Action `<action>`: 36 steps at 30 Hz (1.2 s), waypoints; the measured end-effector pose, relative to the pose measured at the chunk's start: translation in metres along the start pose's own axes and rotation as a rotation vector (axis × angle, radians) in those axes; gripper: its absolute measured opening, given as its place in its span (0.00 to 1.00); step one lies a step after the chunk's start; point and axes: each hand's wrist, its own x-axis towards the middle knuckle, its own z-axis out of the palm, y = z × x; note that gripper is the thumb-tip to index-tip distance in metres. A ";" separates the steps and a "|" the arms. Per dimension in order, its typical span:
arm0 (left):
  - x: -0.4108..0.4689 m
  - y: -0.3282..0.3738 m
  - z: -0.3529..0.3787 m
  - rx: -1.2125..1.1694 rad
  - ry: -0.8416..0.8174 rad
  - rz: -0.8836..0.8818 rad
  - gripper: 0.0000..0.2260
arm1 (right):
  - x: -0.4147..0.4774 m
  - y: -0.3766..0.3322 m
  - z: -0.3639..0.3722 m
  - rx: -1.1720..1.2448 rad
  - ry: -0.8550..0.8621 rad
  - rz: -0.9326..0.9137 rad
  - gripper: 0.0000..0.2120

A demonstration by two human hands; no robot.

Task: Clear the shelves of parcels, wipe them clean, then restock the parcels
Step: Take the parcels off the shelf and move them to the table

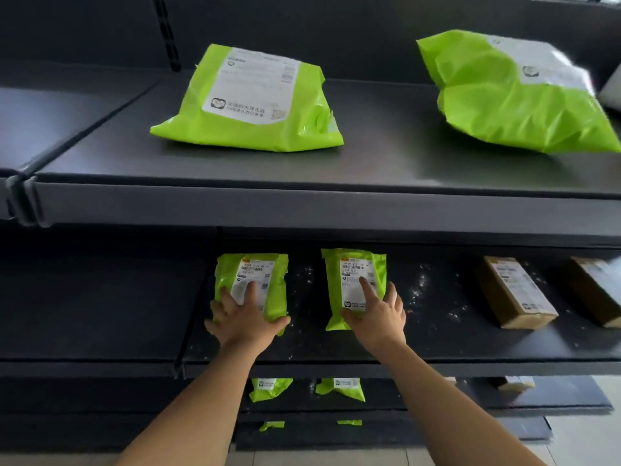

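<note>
we see the top shelf (302, 169) carrying a large green parcel (248, 102) in the middle and a second large parcel (517, 95) at the right, well apart. the middle shelf (437, 334) holds the left small parcel (279, 297) and the right small parcel (354, 270) side by side, both green. further right stand a brown box (514, 290) and another brown box (598, 287), and white specks (420, 284) lie scattered between. on the lower shelf (504, 401) more green parcels (268, 388) show partly. the left hand (247, 317) lies flat on the left small parcel, fingers spread, thumb at its near edge. the right hand (376, 314) rests on the right small parcel, fingers spread, index finger stretched over the label (349, 295).
</note>
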 end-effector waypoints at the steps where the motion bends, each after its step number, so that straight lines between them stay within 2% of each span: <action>1: 0.005 0.001 0.002 -0.006 -0.008 -0.008 0.49 | 0.002 -0.001 0.003 -0.011 0.004 0.006 0.39; 3: 0.015 0.003 0.007 -0.031 -0.021 -0.021 0.48 | 0.009 -0.003 0.008 -0.041 0.013 0.030 0.42; 7: 0.023 0.002 0.013 -0.094 0.044 -0.035 0.40 | 0.021 -0.007 0.016 -0.068 0.018 0.083 0.49; 10: 0.024 -0.002 0.013 -0.126 0.060 -0.033 0.40 | 0.028 -0.012 0.020 -0.099 0.002 0.115 0.52; 12: 0.023 -0.006 0.012 -0.142 0.068 -0.032 0.40 | 0.030 -0.013 0.023 -0.102 -0.011 0.125 0.51; 17: 0.016 -0.014 0.010 -0.216 0.085 -0.039 0.41 | 0.026 -0.015 0.026 -0.104 0.034 0.104 0.41; 21: 0.003 -0.014 0.001 -0.278 0.089 -0.043 0.41 | 0.010 -0.014 0.025 -0.084 0.047 0.118 0.39; 29: -0.035 0.008 -0.018 -0.351 0.073 0.051 0.39 | -0.047 0.003 0.002 0.026 0.141 0.166 0.36; 36: -0.086 0.064 -0.022 -0.390 0.025 0.220 0.38 | -0.102 0.047 -0.043 0.117 0.294 0.274 0.34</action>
